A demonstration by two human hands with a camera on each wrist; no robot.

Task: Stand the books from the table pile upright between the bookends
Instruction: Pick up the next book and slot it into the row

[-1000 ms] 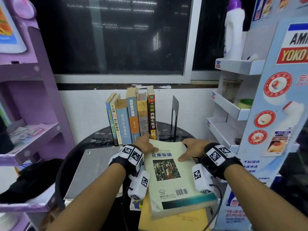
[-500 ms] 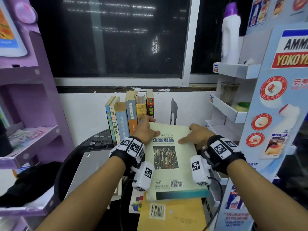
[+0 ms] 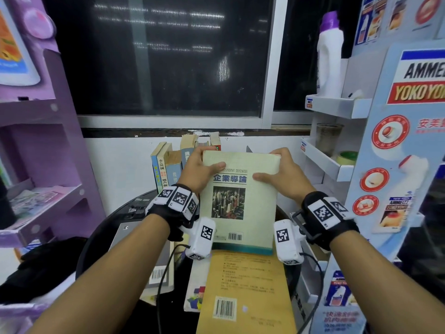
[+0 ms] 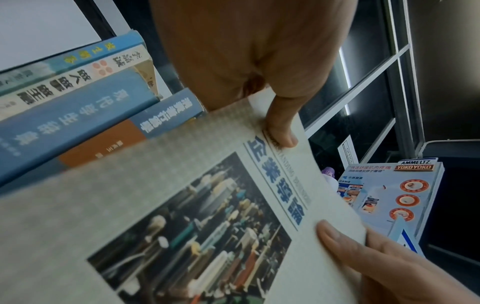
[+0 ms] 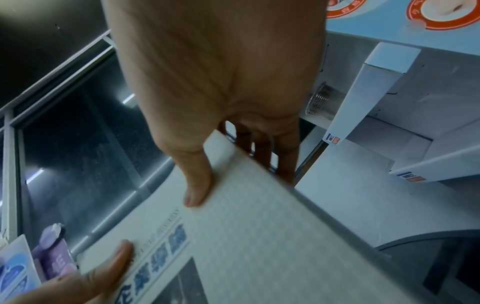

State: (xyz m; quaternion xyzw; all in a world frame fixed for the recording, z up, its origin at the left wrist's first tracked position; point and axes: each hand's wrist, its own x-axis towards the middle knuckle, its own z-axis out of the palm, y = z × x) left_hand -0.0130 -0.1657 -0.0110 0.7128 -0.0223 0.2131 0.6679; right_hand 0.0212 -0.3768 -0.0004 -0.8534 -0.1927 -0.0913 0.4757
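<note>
Both hands carry a pale green paperback toward the upright row at the back of the table.

We grasp the pale green paperback with the city photograph on its cover (image 3: 240,201) at its top corners: our left hand (image 3: 201,171) with thumb on the cover and fingers behind, our right hand (image 3: 280,175) likewise. It is lifted clear above the yellow-brown book (image 3: 245,290) topping the pile on the round black table (image 3: 101,235), cover facing us. Behind it stands the row of blue and tan-spined books (image 3: 168,165); only the tip of the dark metal bookend (image 3: 248,149) shows. We judge the carry is in hand; next we must turn the spine outward and lower it into the gap between row and bookend without tipping its neighbours.
</note>
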